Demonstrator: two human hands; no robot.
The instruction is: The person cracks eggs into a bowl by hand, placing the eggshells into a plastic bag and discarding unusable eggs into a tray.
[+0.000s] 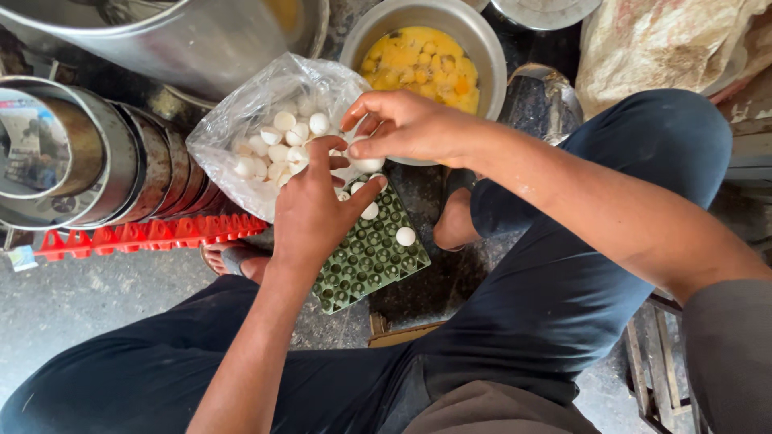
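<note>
Rough concrete floor, person seated low, knees apart. Head view: green egg tray (371, 255) lies between the feet, few white eggs at its far edge. Left hand (310, 210) and right hand (406, 124), fingers pinched together on one egg (366, 164), likely over the tray for easy reach. Clear bag of shells (269, 133) beside it; steel bowl of cracked yolks (425, 60) beyond.

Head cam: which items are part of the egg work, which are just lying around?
In use: left hand, right hand, egg held between them, green egg tray, bag of shells, pot of cracked eggs.

Lying about: red trays, stacked steel pots, sack.
</note>
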